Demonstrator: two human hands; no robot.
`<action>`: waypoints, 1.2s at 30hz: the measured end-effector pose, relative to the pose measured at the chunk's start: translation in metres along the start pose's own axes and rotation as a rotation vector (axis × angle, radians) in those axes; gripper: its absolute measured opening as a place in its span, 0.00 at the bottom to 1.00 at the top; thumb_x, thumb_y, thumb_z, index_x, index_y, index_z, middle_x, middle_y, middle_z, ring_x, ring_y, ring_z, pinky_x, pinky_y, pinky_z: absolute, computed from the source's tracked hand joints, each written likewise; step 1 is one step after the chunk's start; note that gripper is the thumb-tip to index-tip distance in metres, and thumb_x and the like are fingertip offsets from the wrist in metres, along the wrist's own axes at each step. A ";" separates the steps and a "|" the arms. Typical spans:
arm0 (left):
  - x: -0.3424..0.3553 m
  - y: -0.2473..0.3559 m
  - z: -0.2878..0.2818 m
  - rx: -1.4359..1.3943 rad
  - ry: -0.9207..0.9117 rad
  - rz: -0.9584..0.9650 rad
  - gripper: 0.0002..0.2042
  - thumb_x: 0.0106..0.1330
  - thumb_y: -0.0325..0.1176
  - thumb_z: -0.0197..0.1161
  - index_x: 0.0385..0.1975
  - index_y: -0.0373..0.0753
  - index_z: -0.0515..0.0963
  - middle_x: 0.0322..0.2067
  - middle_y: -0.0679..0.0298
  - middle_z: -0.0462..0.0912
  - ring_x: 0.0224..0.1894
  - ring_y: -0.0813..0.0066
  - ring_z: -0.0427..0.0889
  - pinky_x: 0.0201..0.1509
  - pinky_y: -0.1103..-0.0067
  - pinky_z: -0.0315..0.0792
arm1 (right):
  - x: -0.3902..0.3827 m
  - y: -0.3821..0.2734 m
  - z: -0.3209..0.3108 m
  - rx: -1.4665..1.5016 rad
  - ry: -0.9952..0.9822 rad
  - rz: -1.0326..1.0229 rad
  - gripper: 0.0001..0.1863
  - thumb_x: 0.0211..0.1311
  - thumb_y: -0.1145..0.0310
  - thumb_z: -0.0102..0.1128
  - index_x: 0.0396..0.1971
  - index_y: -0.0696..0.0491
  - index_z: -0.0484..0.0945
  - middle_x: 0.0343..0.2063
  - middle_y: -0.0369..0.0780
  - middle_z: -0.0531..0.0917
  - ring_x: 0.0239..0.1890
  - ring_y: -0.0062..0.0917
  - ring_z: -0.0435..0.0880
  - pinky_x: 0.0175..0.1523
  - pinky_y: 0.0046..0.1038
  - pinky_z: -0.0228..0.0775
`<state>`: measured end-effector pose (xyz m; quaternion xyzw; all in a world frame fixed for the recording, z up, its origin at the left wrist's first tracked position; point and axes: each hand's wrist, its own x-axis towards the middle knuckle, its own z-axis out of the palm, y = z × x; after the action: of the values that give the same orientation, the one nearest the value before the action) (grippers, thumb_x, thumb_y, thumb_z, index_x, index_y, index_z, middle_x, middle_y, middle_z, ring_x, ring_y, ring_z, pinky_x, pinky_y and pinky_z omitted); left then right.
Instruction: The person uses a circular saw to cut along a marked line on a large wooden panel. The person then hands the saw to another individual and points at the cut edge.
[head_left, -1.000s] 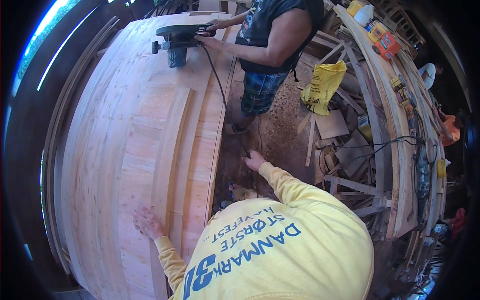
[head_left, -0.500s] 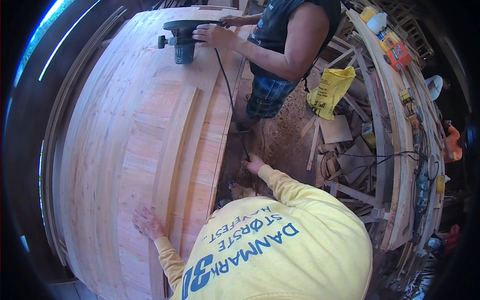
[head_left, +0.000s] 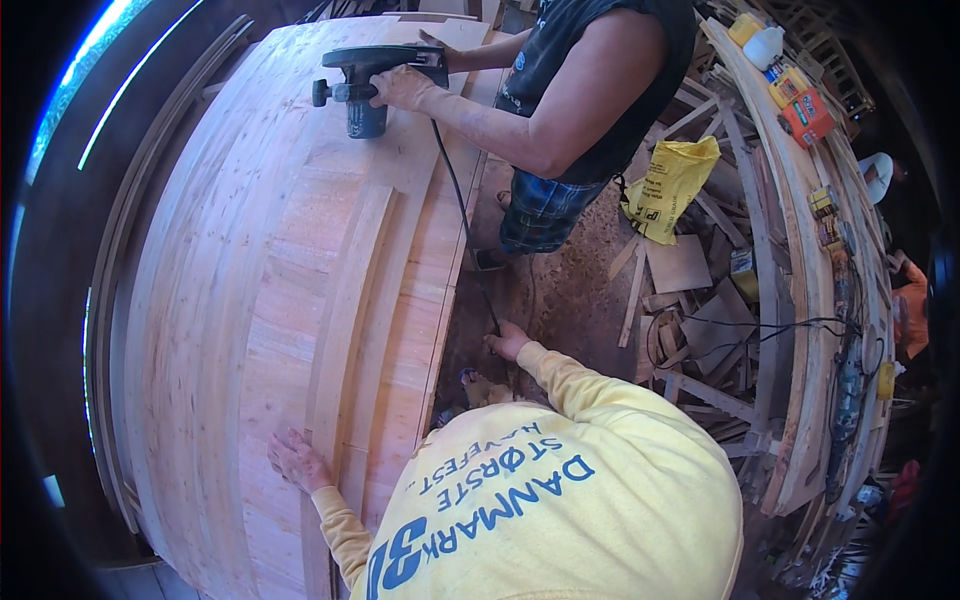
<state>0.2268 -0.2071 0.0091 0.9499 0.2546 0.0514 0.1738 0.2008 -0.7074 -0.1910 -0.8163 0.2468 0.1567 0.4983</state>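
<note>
My left hand (head_left: 301, 461) lies with its fingers spread on the wide wooden panel (head_left: 215, 330), beside a long wooden strip (head_left: 345, 300) that runs lengthwise over it. Out past the panel's right edge, my right hand (head_left: 511, 341) is closed around a black power cord (head_left: 459, 195). That cord leads up to a dark power tool (head_left: 366, 118) with a cylindrical motor housing and a flat plate. A co-worker in a dark sleeveless shirt holds the tool over the panel's far part with both hands (head_left: 405, 88).
Wood offcuts (head_left: 715, 325) and a yellow sack (head_left: 672, 190) litter the floor at right. Beyond them a long wooden bench (head_left: 800, 300) carries cords, bottles and an orange container (head_left: 807, 117). Other people stand behind it at the far right.
The co-worker's hands have shifted on the power tool, which has turned slightly. Both my hands keep their places, the left on the panel and the right on the power cord.
</note>
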 end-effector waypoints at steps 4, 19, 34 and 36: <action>0.002 -0.002 0.002 0.009 -0.013 0.017 0.31 0.77 0.52 0.52 0.69 0.33 0.68 0.68 0.41 0.67 0.70 0.41 0.64 0.73 0.56 0.60 | -0.002 -0.008 -0.005 -0.040 0.035 -0.061 0.16 0.69 0.66 0.63 0.50 0.60 0.77 0.36 0.44 0.88 0.36 0.29 0.86 0.45 0.34 0.78; 0.002 -0.001 0.002 0.042 -0.010 0.023 0.31 0.77 0.52 0.52 0.68 0.30 0.68 0.67 0.43 0.67 0.69 0.43 0.65 0.71 0.57 0.62 | -0.004 -0.031 -0.005 -0.086 -0.002 0.002 0.20 0.70 0.59 0.62 0.50 0.61 0.79 0.38 0.48 0.88 0.41 0.35 0.87 0.50 0.36 0.77; 0.003 -0.001 0.002 0.066 -0.031 0.001 0.32 0.77 0.54 0.50 0.69 0.31 0.67 0.68 0.43 0.67 0.70 0.43 0.63 0.73 0.56 0.60 | 0.013 -0.020 0.005 -0.019 0.013 -0.028 0.20 0.72 0.58 0.59 0.50 0.60 0.79 0.32 0.44 0.86 0.33 0.30 0.85 0.42 0.35 0.77; 0.003 -0.001 0.002 0.041 -0.018 0.004 0.32 0.77 0.53 0.50 0.69 0.31 0.66 0.68 0.43 0.67 0.70 0.43 0.63 0.73 0.56 0.60 | 0.013 -0.020 0.005 0.047 0.000 0.037 0.20 0.72 0.57 0.59 0.49 0.60 0.79 0.32 0.44 0.86 0.32 0.29 0.85 0.41 0.35 0.77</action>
<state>0.2294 -0.2054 0.0071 0.9541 0.2523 0.0377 0.1565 0.2228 -0.6981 -0.1853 -0.7997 0.2654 0.1599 0.5142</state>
